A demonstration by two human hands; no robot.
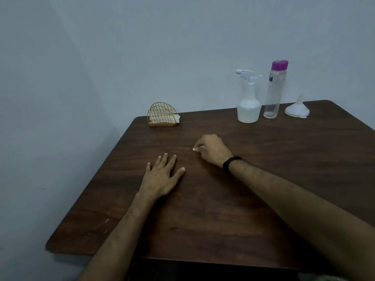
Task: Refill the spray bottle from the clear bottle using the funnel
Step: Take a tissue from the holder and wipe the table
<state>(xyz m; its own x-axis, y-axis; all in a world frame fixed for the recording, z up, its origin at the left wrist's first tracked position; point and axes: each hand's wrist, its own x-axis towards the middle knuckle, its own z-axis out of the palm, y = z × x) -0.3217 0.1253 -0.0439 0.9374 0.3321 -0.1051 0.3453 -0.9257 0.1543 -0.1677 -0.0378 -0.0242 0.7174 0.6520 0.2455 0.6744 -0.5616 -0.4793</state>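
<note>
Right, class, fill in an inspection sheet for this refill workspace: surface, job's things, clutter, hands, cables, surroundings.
Surface: dark wooden table, pale scuffs near its left edge.
Job's things: spray bottle, white trigger head fitted; clear bottle, purple cap on; white funnel upside down. All stand at the far right edge, untouched.
Clutter: gold wire napkin holder with white napkins.
Hands: left hand flat on the table; right hand pinches a small white scrap; black wristband.
Cables: nothing seen.
Surroundings: plain pale wall.
</note>
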